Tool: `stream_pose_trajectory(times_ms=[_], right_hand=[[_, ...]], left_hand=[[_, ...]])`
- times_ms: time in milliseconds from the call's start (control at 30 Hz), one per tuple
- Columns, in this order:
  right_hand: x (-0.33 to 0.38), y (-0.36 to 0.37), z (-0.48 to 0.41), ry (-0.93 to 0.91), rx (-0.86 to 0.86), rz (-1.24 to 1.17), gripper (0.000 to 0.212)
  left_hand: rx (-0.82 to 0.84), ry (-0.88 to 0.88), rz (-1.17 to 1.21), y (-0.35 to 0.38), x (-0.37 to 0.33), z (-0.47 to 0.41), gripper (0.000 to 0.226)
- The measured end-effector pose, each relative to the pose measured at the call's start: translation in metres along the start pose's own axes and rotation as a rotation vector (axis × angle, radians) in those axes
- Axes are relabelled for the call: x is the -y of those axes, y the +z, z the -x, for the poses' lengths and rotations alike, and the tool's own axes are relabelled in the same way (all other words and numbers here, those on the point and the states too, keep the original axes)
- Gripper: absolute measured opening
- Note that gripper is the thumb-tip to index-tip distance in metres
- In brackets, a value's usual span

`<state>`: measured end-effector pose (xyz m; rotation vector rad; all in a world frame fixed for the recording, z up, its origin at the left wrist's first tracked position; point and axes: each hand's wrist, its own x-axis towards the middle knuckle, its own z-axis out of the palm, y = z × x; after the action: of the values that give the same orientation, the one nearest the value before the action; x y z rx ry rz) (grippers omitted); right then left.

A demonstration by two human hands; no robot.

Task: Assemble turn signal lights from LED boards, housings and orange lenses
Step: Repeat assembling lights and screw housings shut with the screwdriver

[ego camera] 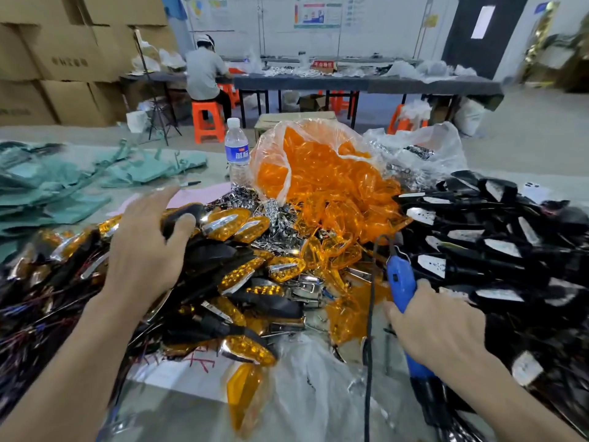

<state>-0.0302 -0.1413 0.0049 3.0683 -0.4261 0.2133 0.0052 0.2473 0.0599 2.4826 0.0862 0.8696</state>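
Note:
My left hand (pixel 145 247) hovers over a heap of assembled turn signal lights (pixel 232 279), its fingers curled round a black and orange light (pixel 183 215) at the heap's top. My right hand (pixel 439 327) grips a blue corded tool (pixel 400 282) that points up and away from me. A clear bag of loose orange lenses (pixel 322 173) spills open at the centre. Black housings with LED boards (pixel 484 237) are piled on the right. Small chrome parts (pixel 277 218) lie between the piles.
A water bottle (pixel 236 151) stands behind the heap. Green cloth bags (pixel 63 183) lie at the left. Crumpled clear plastic (pixel 306 378) and a loose orange lens (pixel 243 390) sit near me. Another person sits at a far table (pixel 350 81); cardboard boxes (pixel 63 59) are stacked at back left.

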Motion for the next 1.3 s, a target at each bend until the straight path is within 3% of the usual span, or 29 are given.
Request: stream_pose_trajectory(times_ms=[133,267,367,433,500,633,900,1000,1067,1200,1300], right_hand=[[0.008,0.010,0.000,-0.036,-0.030,0.115,0.056],[0.015,0.009,0.006,-0.156,-0.175,0.062,0.058],[0.022,0.008,0.009,-0.324,-0.410,-0.225,0.043],[0.035,-0.002,0.010,-0.384,-0.445,-0.371,0.036],[0.052,-0.011,0.010,-0.508,-0.388,-0.364,0.028],[0.079,-0.008,0.003,-0.721,-0.032,-0.028,0.024],[0.078,-0.010,-0.011,-0.765,0.198,0.240,0.029],[0.073,-0.015,-0.013,-0.779,0.261,0.261,0.017],[0.070,-0.017,-0.011,-0.770,0.236,0.227,0.026],[0.061,-0.017,-0.005,-0.758,0.162,0.112,0.067],[0.057,-0.033,-0.007,-0.657,-0.051,0.025,0.054]], left_hand=[[-0.111,0.384,0.024,0.012,-0.057,0.033,0.041],[-0.023,0.511,0.046,0.045,-0.088,0.056,0.033],[0.110,0.506,0.026,0.072,-0.095,0.066,0.033],[0.178,0.492,0.010,0.088,-0.096,0.069,0.032],[0.247,0.487,-0.019,0.101,-0.097,0.070,0.033],[0.312,0.512,-0.087,0.114,-0.098,0.070,0.026],[0.319,0.500,-0.079,0.121,-0.093,0.082,0.028],[0.345,0.499,-0.095,0.121,-0.094,0.085,0.027],[0.363,0.490,-0.093,0.120,-0.095,0.086,0.024],[0.402,0.448,-0.009,0.118,-0.100,0.089,0.035],[0.451,0.282,0.181,0.110,-0.107,0.089,0.053]])
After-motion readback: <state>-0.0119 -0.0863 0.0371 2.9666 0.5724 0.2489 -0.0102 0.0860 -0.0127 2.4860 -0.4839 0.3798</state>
